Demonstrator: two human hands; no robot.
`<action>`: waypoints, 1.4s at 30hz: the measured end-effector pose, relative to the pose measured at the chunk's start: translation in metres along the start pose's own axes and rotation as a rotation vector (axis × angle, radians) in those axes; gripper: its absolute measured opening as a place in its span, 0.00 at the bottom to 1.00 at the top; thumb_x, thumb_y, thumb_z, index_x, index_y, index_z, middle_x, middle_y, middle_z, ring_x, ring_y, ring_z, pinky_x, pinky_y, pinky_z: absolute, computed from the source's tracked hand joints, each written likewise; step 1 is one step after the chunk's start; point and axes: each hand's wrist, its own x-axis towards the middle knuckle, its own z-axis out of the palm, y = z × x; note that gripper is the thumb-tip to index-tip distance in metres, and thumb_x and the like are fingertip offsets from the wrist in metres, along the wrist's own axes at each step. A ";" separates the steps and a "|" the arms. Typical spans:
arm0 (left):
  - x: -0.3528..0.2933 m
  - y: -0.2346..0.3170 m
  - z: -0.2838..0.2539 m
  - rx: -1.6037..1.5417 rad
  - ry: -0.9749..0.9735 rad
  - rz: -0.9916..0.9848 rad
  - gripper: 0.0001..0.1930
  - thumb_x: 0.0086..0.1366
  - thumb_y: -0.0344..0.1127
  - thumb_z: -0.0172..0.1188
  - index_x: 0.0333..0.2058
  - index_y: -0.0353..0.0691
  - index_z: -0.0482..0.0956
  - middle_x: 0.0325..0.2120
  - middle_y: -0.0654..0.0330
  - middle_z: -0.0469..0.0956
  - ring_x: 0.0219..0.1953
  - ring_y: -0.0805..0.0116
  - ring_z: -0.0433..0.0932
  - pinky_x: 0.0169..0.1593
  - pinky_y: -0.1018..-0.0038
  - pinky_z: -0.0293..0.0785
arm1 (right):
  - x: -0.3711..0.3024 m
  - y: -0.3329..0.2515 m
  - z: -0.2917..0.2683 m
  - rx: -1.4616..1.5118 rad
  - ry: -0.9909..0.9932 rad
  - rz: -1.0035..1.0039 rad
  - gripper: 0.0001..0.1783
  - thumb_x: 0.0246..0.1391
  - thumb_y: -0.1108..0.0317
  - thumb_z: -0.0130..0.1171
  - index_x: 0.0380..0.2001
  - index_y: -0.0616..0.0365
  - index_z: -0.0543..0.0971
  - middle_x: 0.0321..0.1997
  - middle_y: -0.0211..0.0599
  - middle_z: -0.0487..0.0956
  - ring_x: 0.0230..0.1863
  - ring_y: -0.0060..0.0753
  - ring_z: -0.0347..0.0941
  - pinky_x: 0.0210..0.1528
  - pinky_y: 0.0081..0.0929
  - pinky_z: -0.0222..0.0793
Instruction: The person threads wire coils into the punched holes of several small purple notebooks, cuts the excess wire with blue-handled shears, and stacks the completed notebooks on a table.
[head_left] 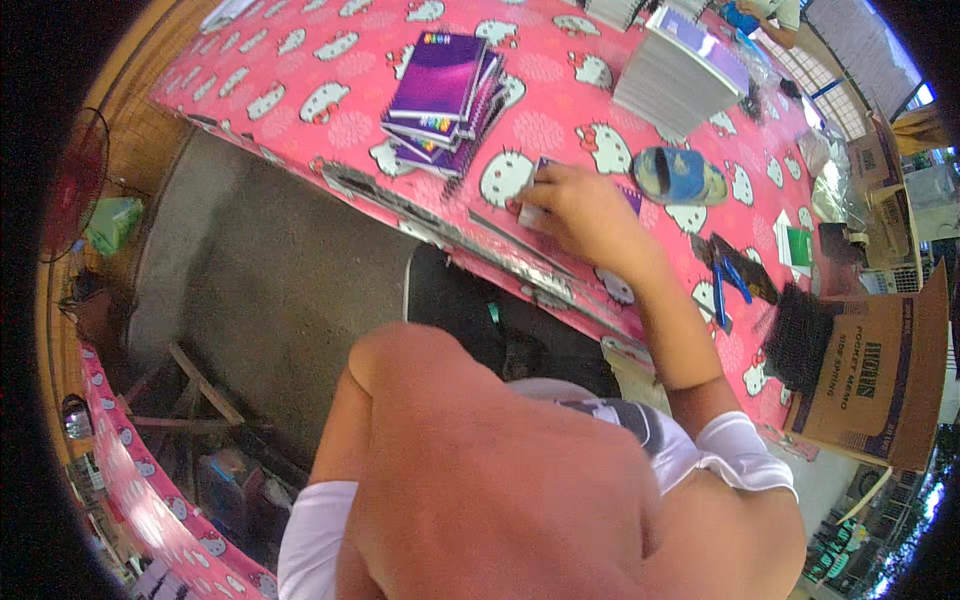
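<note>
A brown cardboard box with dark printing on its side is seen standing open at the right end of the counter, which is covered with a pink cloth printed with white cat faces. What the box holds cannot be made out, but a dark bundle is seen against its left side. Just left of that, blue pens are laid on a dark wrapper. A green-and-white packet is placed near the far right edge.

A stack of purple spiral notebooks is set left of centre, fanned unevenly. A taller stack of white-edged books with a pale purple cover is placed beyond it to the right. A blue oval object is laid between that stack and the hand; its kind cannot be told.

The right hand is pressed down on a purple-covered notebook at the near edge of the counter, the fingers curled and closed over it, so that most of the notebook is hidden. The left hand is not seen; only a raised bare arm and white sleeve are shown, blurred, along the lower edge. Another person's hands are cut off at the top.
</note>
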 end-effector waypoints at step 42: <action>-0.075 -0.144 -0.116 1.012 0.409 -0.542 0.25 0.60 0.21 0.51 0.57 0.41 0.65 0.46 0.52 0.68 0.48 0.60 0.67 0.56 0.68 0.60 | -0.087 0.035 0.016 1.173 0.655 0.439 0.19 0.47 0.81 0.62 0.38 0.55 0.64 0.40 0.32 0.69 0.40 0.23 0.66 0.48 0.23 0.63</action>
